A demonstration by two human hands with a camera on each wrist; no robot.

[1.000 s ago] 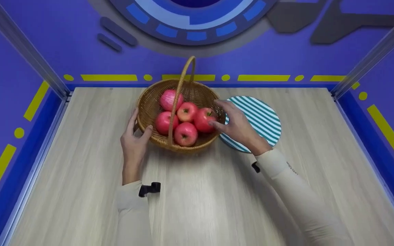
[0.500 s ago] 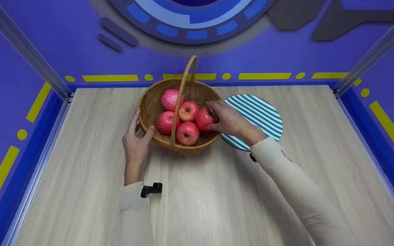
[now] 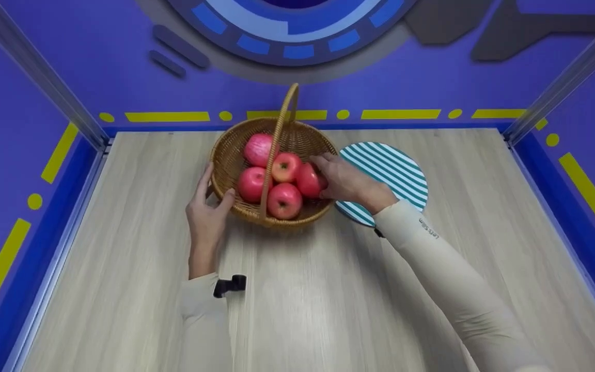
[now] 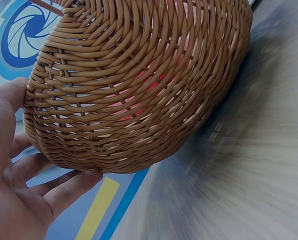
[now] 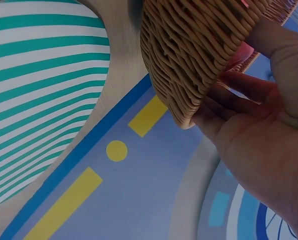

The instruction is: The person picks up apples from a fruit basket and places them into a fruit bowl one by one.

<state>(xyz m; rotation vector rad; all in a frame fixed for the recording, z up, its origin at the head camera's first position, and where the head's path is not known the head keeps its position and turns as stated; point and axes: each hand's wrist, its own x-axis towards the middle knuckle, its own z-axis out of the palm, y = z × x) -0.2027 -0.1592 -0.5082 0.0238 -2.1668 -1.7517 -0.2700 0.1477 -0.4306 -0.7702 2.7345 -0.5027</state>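
Note:
A wicker basket (image 3: 229, 157) with a tall arched handle holds several red apples. My left hand (image 3: 207, 219) grips its left side, thumb over the rim and fingers against the outer wall. In the left wrist view, fingertips of that hand (image 4: 14, 202) touch the weave from outside. Reaching over the right rim, my right hand (image 3: 346, 181) grasps the rightmost apple (image 3: 309, 181), its fingers at the far side and thumb at the near side. Beside it lie the front apple (image 3: 284, 201) and the middle apple (image 3: 286, 166). The basket wall hides part of the grasp in the right wrist view.
Right of the basket, a round green-and-white striped mat (image 3: 403, 178) lies on the wooden table (image 3: 297, 299), partly under my right forearm. Blue walls (image 3: 122, 77) with yellow marks enclose the back and both sides. The basket handle (image 3: 279, 124) arches above the apples.
My right hand has moved left and farther into the basket, and its fingers have closed round the rightmost apple. The left hand keeps its hold on the basket.

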